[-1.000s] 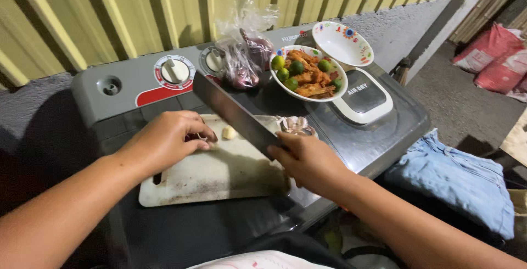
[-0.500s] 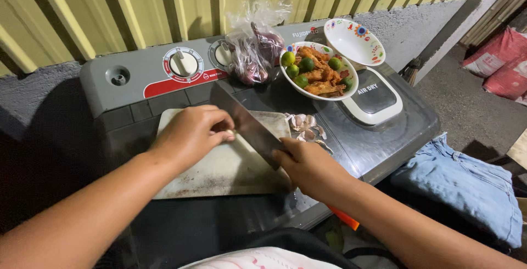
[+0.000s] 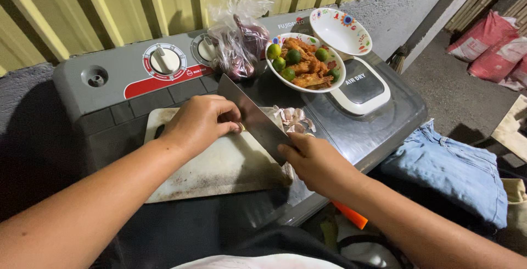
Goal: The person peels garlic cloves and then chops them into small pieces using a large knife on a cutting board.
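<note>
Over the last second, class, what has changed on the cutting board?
The right hand brought the broad steel cleaver down from a raised tilt beside the left hand, which closed over the pale garlic clove. The white cutting board and bowls stayed put.

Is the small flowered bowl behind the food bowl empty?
Yes, the small flowered bowl shows only its bare white inside, while the food bowl holds fried pieces and green limes.

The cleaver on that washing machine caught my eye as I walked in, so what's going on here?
A person's right hand holds a cleaver with its edge down on a white cutting board that lies on a washing machine's lid. The left hand pins a small pale piece, likely garlic, beside the blade. Garlic skins lie nearby.
</note>
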